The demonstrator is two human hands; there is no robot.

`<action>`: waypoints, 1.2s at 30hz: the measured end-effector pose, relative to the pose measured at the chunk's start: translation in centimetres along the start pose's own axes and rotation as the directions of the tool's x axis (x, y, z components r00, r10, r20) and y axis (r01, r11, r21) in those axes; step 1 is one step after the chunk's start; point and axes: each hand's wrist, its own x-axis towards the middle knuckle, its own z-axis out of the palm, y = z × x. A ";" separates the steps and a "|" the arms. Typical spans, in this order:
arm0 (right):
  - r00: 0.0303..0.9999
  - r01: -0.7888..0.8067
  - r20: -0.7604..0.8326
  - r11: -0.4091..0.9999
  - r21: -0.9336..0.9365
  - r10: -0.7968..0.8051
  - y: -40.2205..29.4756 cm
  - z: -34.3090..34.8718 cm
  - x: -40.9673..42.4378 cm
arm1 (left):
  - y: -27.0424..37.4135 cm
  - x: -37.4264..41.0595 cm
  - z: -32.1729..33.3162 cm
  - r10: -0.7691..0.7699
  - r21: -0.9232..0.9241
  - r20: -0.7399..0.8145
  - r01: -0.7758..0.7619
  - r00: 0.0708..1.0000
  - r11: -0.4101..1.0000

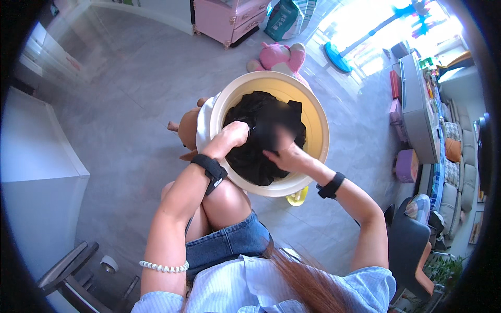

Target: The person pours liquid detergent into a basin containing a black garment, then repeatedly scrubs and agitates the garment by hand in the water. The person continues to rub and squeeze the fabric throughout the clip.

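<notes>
A round cream plastic tub [315,121] stands before my knees, with a crumpled black garment [254,168] inside it. My left hand [235,134] reaches over the tub's near left rim, its fingers curled into the black cloth. Beside the left fingers a small shiny spot shows, too small to make out. My right hand [289,155] lies over the right part of the garment with the thumb apart from the fingers. A blurred patch hides the right fingertips, so their grip on the cloth is unclear.
A brown and white animal-shaped object [190,127] touches the tub's left side. Behind the tub sits a pink plush toy [276,56]. A yellow item [297,197] lies under the near rim. Farther off are a pink cabinet [219,19], a blue stand base [336,58] and a dark chair [409,250].
</notes>
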 end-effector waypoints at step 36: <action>0.894 -0.266 0.316 0.944 -0.193 0.316 -1.0 2.0 0.8 | -0.6 -1.2 1.2 0.292 -0.079 -0.219 -0.316 0.931 0.946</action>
